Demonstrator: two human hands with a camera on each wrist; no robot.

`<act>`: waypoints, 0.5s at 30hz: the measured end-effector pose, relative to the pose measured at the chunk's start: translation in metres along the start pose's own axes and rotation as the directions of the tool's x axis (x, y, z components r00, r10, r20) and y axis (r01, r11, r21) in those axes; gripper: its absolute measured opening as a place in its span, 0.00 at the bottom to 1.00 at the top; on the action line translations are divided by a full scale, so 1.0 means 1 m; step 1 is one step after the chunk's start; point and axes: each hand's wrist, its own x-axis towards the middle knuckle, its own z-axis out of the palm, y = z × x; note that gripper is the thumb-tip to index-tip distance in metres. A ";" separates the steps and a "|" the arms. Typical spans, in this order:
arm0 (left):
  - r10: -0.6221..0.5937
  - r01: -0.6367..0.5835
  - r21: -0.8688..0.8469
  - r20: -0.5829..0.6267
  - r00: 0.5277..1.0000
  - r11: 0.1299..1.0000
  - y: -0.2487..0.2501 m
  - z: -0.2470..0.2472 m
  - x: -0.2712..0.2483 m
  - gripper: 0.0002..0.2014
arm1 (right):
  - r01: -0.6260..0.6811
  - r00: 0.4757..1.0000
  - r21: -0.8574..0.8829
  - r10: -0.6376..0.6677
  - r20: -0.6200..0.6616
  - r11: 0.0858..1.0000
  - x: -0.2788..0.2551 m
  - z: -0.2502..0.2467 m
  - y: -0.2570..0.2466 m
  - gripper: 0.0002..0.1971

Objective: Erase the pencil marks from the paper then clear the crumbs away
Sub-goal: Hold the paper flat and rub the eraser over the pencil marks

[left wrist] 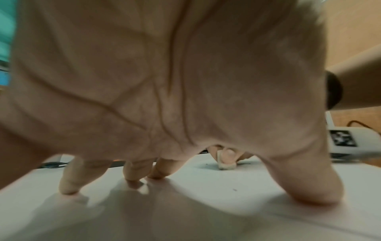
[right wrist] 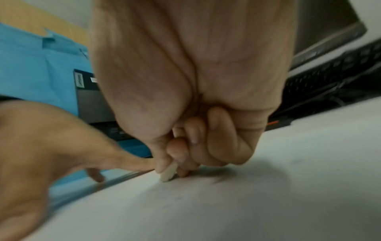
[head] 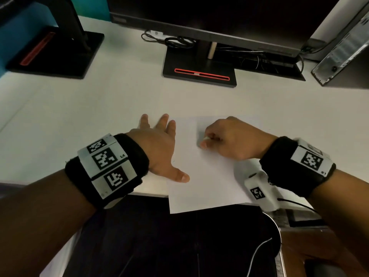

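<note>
Low in the head frame, the white rectangular sheet of paper [head: 201,176] overhangs the near edge of the pale desk [head: 79,108], so a hard stroke could buckle or tear it if the hold slips. The left hand [head: 159,148], fingers spread and straight, presses the sheet's left edge with its thumb; some fingertips look to be on bare desk, which weakens that anchor. At frame centre the right hand [head: 229,140] has thumb and fingers curled tight on a small white eraser [head: 205,139] touching the paper. The head view barely shows the eraser; the left-wrist view shows its worn end on the sheet [left wrist: 226,165] with dark specks beside it. Pencil marks are too faint to judge.
</note>
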 end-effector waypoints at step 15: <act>0.008 -0.008 -0.032 0.001 1.000 0.999 -0.004 0.002 0.004 0.71 | -0.100 0.993 -0.028 0.098 -0.062 0.995 -0.001 -0.006 0.018 0.23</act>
